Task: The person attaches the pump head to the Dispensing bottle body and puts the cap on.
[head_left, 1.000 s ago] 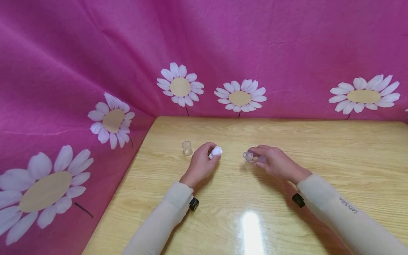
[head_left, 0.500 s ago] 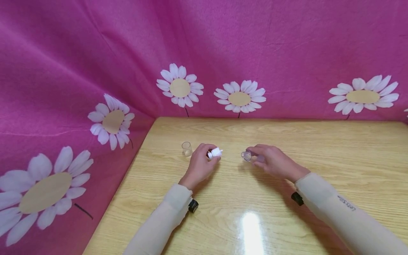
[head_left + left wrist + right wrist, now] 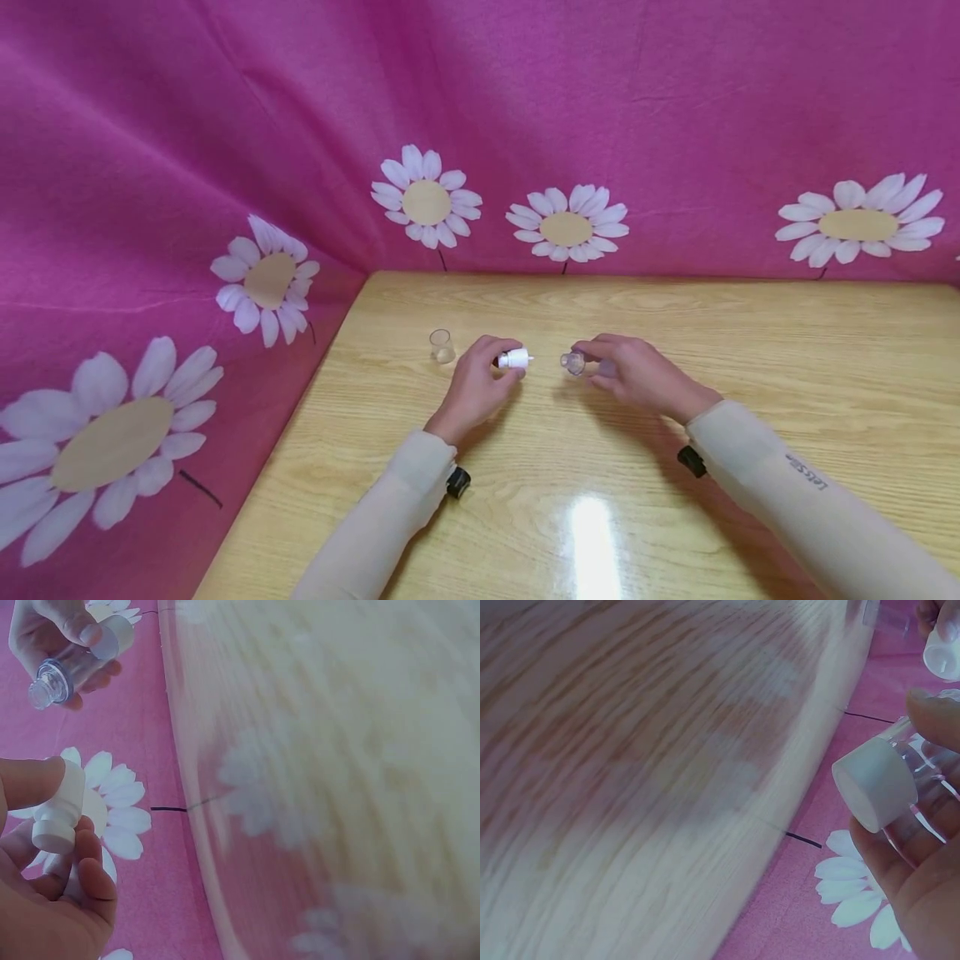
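Observation:
My left hand pinches a white pump head between thumb and fingers, its thin nozzle end facing right. Across a small gap, my right hand grips a small clear bottle lying sideways, with its narrow neck towards the pump head. In the right wrist view the bottle's wide white base shows between thumb and fingers. The left wrist view has the white pump head low in the frame and the clear bottle above it. Both hands are over the table.
A clear open cup-shaped cap stands on the wooden table, left of my left hand. Pink cloth with daisies hangs along the table's back and left edges. Light glares off the tabletop near the front.
The pump head has turned in my left hand until its nozzle points right. My right hand has moved slightly left with the bottle, narrowing the gap. The clear cap stays put.

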{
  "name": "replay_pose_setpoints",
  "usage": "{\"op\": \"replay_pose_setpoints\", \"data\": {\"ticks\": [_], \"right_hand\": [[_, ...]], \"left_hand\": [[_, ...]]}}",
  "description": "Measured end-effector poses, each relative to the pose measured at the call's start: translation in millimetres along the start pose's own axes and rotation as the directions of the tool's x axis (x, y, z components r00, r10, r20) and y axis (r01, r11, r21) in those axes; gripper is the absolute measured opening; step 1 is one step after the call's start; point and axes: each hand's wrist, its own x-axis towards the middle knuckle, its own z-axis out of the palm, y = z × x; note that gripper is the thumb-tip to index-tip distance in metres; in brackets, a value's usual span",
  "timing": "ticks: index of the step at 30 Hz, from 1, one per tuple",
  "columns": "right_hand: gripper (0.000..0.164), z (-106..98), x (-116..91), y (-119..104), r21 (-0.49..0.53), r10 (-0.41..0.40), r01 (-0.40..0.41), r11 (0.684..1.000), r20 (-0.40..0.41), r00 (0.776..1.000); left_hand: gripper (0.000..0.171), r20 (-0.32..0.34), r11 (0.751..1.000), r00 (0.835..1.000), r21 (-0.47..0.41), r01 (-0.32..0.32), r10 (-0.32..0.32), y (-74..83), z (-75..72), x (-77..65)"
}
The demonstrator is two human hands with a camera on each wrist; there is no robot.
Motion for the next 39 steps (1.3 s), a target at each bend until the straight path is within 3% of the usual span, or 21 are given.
{"op": "replay_pose_setpoints", "data": {"ticks": [10, 17, 23, 30, 39], "right_hand": [[0.046, 2, -2, 3, -0.011, -0.029, 0.029, 1.0, -0.023, 0.999], [0.046, 2, -2, 1, -0.008, -0.014, 0.014, 1.0, -0.017, 1.0], [0.045, 3, -4, 0, 0.001, -0.024, 0.024, 1.0, -0.013, 1.0], [0.045, -1, -2, -4, -0.02, -0.036, 0.035, 0.999, -0.039, 0.999], [0.044, 1, -1, -6, -0.021, -0.065, 0.064, 0.998, -0.056, 0.996]], "left_hand": [[0.033, 0.005, 1.0, 1.0, -0.01, -0.019, 0.019, 3.8, 2.4, 0.6], [0.029, 0.031, 0.996, 0.996, -0.02, -0.082, 0.082, 14.7, 4.3, 1.7], [0.029, 0.065, 0.995, 0.993, -0.016, -0.1, 0.101, 20.2, 8.5, 2.0], [0.029, 0.046, 0.991, 0.991, -0.047, -0.124, 0.126, 24.5, 8.1, 4.6], [0.027, 0.109, 0.988, 0.983, -0.064, -0.139, 0.145, 27.6, 16.1, 5.5]]}}
